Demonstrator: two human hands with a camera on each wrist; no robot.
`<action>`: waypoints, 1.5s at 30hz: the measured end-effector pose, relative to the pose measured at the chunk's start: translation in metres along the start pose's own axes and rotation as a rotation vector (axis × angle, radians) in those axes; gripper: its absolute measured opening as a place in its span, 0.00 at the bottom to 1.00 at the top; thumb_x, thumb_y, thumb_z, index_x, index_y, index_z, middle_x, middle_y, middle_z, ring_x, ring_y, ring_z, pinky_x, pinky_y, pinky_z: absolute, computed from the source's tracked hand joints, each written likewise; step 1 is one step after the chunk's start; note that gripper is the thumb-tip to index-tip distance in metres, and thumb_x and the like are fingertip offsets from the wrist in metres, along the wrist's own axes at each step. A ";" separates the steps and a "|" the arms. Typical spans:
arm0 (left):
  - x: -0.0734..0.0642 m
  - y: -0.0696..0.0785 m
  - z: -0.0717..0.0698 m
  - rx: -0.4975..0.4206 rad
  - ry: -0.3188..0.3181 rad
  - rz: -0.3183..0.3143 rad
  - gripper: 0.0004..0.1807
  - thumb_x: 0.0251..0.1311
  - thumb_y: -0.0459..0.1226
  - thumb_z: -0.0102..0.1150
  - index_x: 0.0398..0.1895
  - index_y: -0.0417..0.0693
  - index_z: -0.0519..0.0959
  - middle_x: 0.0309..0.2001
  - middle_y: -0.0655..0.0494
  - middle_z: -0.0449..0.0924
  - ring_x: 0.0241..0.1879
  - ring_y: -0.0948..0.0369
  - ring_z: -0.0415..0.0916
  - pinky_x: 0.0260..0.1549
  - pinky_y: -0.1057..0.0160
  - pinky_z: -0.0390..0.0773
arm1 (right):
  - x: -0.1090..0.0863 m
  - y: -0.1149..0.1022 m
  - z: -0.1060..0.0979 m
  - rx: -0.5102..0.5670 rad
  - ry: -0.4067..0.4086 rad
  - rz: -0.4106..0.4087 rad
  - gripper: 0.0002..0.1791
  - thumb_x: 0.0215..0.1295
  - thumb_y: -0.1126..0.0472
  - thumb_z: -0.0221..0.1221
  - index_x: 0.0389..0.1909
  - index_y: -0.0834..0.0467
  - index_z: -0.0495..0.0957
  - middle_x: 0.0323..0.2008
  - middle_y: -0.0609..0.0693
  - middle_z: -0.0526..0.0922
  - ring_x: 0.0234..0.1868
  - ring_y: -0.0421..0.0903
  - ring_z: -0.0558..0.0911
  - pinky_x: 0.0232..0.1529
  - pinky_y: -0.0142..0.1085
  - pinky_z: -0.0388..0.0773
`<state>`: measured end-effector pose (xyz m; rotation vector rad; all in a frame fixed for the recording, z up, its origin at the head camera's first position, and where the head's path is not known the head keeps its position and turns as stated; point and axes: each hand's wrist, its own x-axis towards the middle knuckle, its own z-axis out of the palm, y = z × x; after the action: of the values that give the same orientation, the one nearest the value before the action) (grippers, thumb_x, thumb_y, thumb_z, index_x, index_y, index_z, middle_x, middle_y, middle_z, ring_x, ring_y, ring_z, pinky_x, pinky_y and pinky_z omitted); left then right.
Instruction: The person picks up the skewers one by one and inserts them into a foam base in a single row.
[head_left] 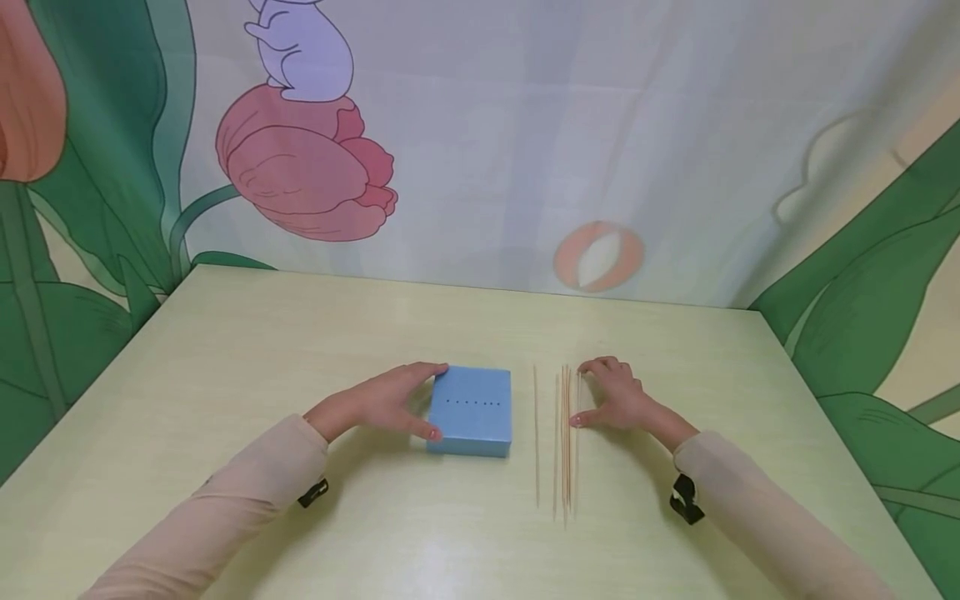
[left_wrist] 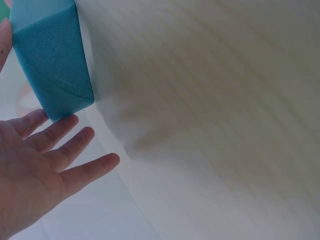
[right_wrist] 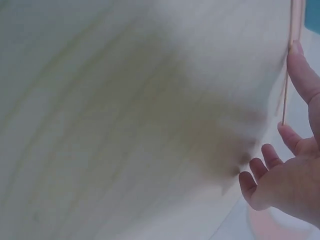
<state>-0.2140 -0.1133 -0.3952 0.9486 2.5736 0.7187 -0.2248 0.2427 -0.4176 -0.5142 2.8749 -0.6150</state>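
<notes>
A blue foam block (head_left: 471, 408) with a row of small dark holes across its top lies on the table. My left hand (head_left: 393, 400) spans its left side, the thumb at the near corner and the index finger at the far corner. In the left wrist view, the other fingers of that hand (left_wrist: 45, 155) spread out beyond the block (left_wrist: 55, 55). Several thin wooden sticks (head_left: 566, 450) lie right of the block. My right hand (head_left: 618, 400) touches the rightmost stick (right_wrist: 285, 100), its index fingertip at the far end and its thumb farther down.
One stick (head_left: 536, 437) lies apart, between the block and the other sticks. The pale wooden table (head_left: 420, 533) meets a printed curtain (head_left: 480, 167) at the back. Black straps (head_left: 684, 498) show at both wrists.
</notes>
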 end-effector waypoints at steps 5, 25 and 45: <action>0.002 0.000 -0.001 0.021 -0.004 0.000 0.52 0.44 0.52 0.68 0.67 0.35 0.54 0.65 0.41 0.58 0.64 0.48 0.54 0.61 0.51 0.57 | -0.002 -0.001 -0.008 0.197 -0.001 0.024 0.44 0.44 0.54 0.71 0.57 0.68 0.58 0.46 0.64 0.69 0.48 0.58 0.67 0.49 0.51 0.66; 0.002 0.000 -0.002 -0.031 0.008 -0.012 0.52 0.42 0.52 0.69 0.66 0.37 0.54 0.65 0.42 0.58 0.64 0.47 0.56 0.60 0.50 0.58 | -0.019 -0.031 -0.037 0.787 0.185 -0.122 0.43 0.56 0.76 0.58 0.68 0.57 0.47 0.27 0.56 0.78 0.28 0.50 0.81 0.31 0.37 0.80; 0.000 0.001 0.001 -0.086 -0.012 -0.074 0.58 0.41 0.53 0.70 0.68 0.34 0.48 0.68 0.41 0.52 0.66 0.47 0.49 0.62 0.50 0.53 | -0.016 -0.088 -0.055 0.710 0.435 -0.266 0.24 0.54 0.74 0.60 0.54 0.64 0.68 0.29 0.51 0.81 0.28 0.45 0.80 0.25 0.32 0.75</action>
<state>-0.2132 -0.1121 -0.3952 0.8239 2.5305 0.7936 -0.1957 0.1938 -0.3294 -0.7013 2.6637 -1.8868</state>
